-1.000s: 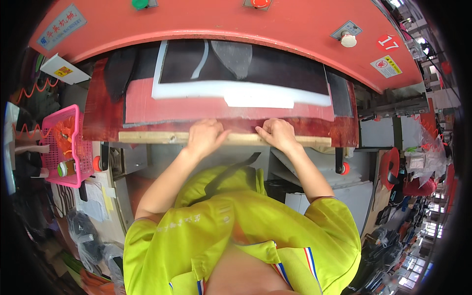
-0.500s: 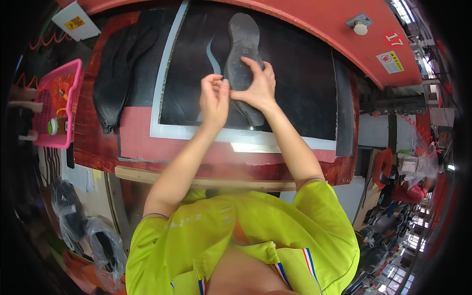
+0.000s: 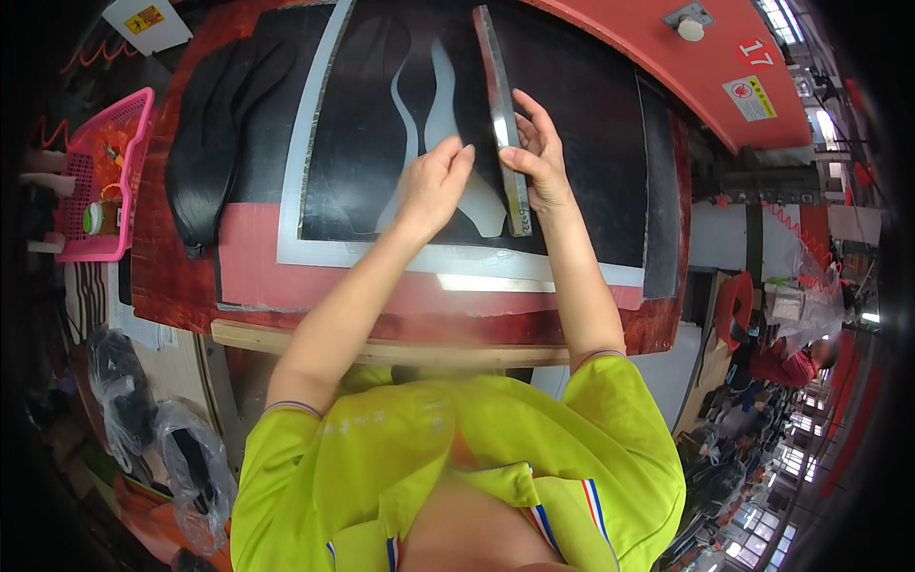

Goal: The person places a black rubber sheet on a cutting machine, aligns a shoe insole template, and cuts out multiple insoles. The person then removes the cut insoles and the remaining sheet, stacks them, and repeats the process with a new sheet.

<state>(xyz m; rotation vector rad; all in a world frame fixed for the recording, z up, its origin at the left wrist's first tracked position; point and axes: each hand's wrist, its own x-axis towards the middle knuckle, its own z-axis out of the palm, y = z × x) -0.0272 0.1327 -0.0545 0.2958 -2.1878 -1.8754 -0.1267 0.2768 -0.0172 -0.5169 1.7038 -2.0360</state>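
Note:
My right hand [image 3: 541, 164] grips a sole-shaped metal cutting die [image 3: 497, 91], tipped up so its narrow edge faces me. Thumb and fingers clasp it from the right side. Under it lies a black sheet [image 3: 591, 181] on a pale board [image 3: 381, 255]. Left of the die, curved sole-shaped openings show the pale surface [image 3: 441, 110] through the sheet. Over these openings my left hand [image 3: 434, 191] is closed, fingers curled and thumb on top. Whatever it may hold is hidden.
Several long black sole-shaped pieces [image 3: 202, 176] lie in a pile on the left of the red worktop. A pink basket [image 3: 138, 181] stands beyond them. Across the far side runs a red machine beam [image 3: 634, 48] with a pale knob [image 3: 690, 29]. A wooden strip [image 3: 381, 353] edges the near side.
The cutting die lay flat; my right hand has tipped it up onto its edge, moving slightly right. This uncovers a pale sole-shaped opening. My left hand has moved right, its fingers now curled closed.

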